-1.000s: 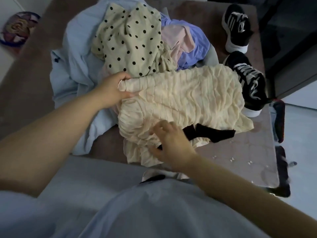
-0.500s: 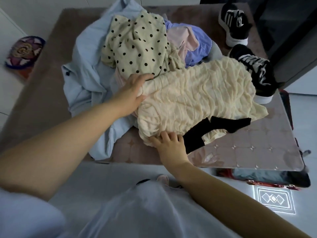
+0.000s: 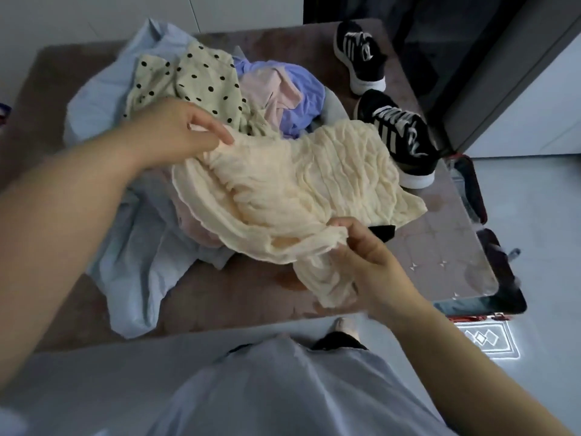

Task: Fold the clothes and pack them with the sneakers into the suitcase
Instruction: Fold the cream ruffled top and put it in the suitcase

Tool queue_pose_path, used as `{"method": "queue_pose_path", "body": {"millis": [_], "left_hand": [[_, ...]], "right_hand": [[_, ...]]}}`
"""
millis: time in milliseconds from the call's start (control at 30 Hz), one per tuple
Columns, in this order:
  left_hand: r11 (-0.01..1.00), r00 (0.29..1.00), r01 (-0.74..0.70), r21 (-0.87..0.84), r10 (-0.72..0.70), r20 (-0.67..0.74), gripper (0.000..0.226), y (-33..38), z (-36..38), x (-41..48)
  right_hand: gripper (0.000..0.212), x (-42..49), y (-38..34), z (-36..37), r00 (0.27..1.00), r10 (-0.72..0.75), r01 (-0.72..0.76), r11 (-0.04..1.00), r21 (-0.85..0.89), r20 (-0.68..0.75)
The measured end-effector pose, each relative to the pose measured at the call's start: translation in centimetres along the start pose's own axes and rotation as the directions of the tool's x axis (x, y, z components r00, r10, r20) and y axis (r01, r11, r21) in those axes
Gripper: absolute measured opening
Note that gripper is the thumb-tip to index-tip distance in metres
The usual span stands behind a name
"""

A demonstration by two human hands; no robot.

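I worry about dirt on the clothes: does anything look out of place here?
Yes: the nearer sneaker stands on the quilted surface right against the cream crinkled top held by the left hand and right hand; the fabric seems to touch it.

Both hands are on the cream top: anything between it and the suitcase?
Only the near sneaker, at the far-right edge of the cream top. Closer in, bare table runs to the suitcase, which is partly hidden below the table's edge.

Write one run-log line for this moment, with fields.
left hand: pinches cream top | right hand: grips cream top | sneakers: beside pile, unpacked
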State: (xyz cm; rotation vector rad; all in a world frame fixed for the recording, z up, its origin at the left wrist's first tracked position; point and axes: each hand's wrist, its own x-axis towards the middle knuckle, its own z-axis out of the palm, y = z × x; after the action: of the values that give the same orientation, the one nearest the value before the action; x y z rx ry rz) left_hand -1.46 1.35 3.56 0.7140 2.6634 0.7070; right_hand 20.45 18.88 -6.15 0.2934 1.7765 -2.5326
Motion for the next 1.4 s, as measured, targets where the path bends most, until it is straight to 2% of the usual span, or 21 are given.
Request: {"method": "queue_pose_path", "body": {"millis": [67, 133, 233, 267, 300, 367, 400, 467, 500, 533, 600, 667, 733, 800, 900, 1000, 1067, 1133, 1200, 1300, 1400], "left_hand": [[0.992, 0.999, 0.040, -0.124, -0.043, -0.022, 0.015, 2.5, 0.8, 3.4], [0.950, 0.990, 0.114, -0.292, -0.133, -0.046, 0.020, 5.3, 2.9, 6.9], [0.705, 0.977, 0.212, -0.677, -0.162, 0.137, 0.014, 10.0, 6.9, 11.0], [0.681, 0.971, 0.238, -0.693, -0.159, 0.178, 0.015, 11.2, 8.3, 12.0], [0.738, 0.968, 0.247, -0.628, -0.155, 0.198, 0.015, 12.0, 9.7, 12.9], [0.965, 0.988, 0.124, -0.231, -0.098, 0.121, 0.035, 12.4, 12.2, 13.9], [0.999, 0.998, 0.015, -0.033, -0.013, 0.062, 0.044, 12.0, 13.1, 13.9], [0.956, 0.973, -0.226, 0.189, 0.231, -0.005, 0.053, 11.0, 14.9, 13.2], [0.915, 0.948, -0.306, 0.264, 0.318, -0.002, 0.055, 10.6, 16.0, 12.6], [0.889, 0.943, -0.325, 0.321, 0.331, 0.039, 0.056, 10.0, 17.1, 12.0], [0.884, 0.970, -0.242, 0.399, 0.205, 0.134, 0.056, 9.0, 19.1, 11.0], [0.877, 0.978, -0.139, 0.459, 0.050, 0.200, 0.057, 7.6, 20.8, 10.7], [0.871, 0.977, -0.128, 0.474, 0.028, 0.213, 0.057, 6.3, 21.4, 10.3], [0.905, 0.985, -0.166, 0.393, 0.137, 0.101, 0.060, 5.3, 21.2, 9.4], [0.938, 0.962, -0.122, 0.325, 0.192, -0.193, 0.061, 3.8, 19.3, 8.4], [0.992, 0.922, 0.099, 0.073, -0.064, -0.381, 0.052, 2.8, 17.7, 8.2], [0.987, 0.882, 0.151, -0.061, -0.162, -0.443, 0.042, 3.1, 17.7, 7.7], [0.981, 0.852, 0.160, -0.106, -0.192, -0.486, 0.037, 3.7, 18.2, 7.0], [0.983, 0.861, 0.140, -0.115, -0.178, -0.475, 0.043, 4.0, 18.6, 7.0], [0.985, 0.883, 0.033, -0.167, -0.107, -0.457, 0.044, 4.5, 17.1, 8.1], [0.986, 0.885, -0.033, -0.161, -0.046, -0.463, 0.030, 5.1, 15.0, 8.2]], "right_hand": [[0.022, 0.4, -1.2, -2.9, 0.990, 0.002, 0.021, 0.985, 0.170, -0.138], [0.028, 1.5, -2.0, -5.9, 0.964, 0.040, 0.029, 0.967, 0.254, -0.263], [0.020, 4.1, -1.9, -11.0, 0.860, 0.186, -0.121, 0.979, 0.165, -0.475], [0.014, 4.9, -2.0, -12.5, 0.794, 0.229, -0.230, 0.971, 0.069, -0.563], [0.012, 5.5, -1.9, -13.9, 0.729, 0.246, -0.353, 0.935, -0.043, -0.639], [0.029, 6.4, -2.0, -15.8, 0.623, 0.199, -0.524, 0.825, -0.214, -0.757], [0.041, 6.5, -2.0, -16.1, 0.621, 0.125, -0.540, 0.783, -0.307, -0.774], [0.052, 6.0, -1.9, -15.1, 0.724, -0.188, -0.391, 0.681, -0.619, -0.664], [0.053, 5.9, -1.5, -14.4, 0.791, -0.334, -0.261, 0.573, -0.777, -0.512], [0.055, 6.1, -1.0, -13.8, 0.850, -0.402, -0.152, 0.431, -0.889, -0.340], [0.063, 7.1, 0.4, -14.0, 0.948, -0.305, -0.037, 0.176, -0.984, -0.091], [0.073, 8.4, 1.4, -15.5, 0.998, -0.050, -0.022, 0.035, -0.999, -0.023], [0.082, 9.1, 2.0, -17.1, 0.992, 0.127, 0.027, -0.068, -0.997, 0.018], [0.073, 9.3, 1.2, -17.8, 0.975, 0.207, 0.096, -0.051, -0.994, 0.083], [0.057, 10.6, -2.7, -18.0, 0.977, 0.148, 0.132, 0.123, -0.984, 0.150], [0.042, 14.4, -6.7, -17.7, 0.982, -0.070, 0.184, 0.166, -0.969, 0.174], [0.055, 17.8, -7.8, -16.9, 0.977, -0.079, 0.211, 0.184, -0.960, 0.200], [0.075, 21.0, -8.2, -15.7, 0.971, 0.009, 0.237, 0.131, -0.963, 0.241], [0.087, 23.5, -8.5, -14.6, 0.955, 0.137, 0.259, 0.049, -0.965, 0.263], [0.094, 25.6, -8.7, -13.8, 0.891, 0.363, 0.295, -0.003, -0.956, 0.274], [0.095, 26.3, -8.1, -13.4, 0.861, 0.450, 0.348, -0.184, -0.919, 0.236]]}}
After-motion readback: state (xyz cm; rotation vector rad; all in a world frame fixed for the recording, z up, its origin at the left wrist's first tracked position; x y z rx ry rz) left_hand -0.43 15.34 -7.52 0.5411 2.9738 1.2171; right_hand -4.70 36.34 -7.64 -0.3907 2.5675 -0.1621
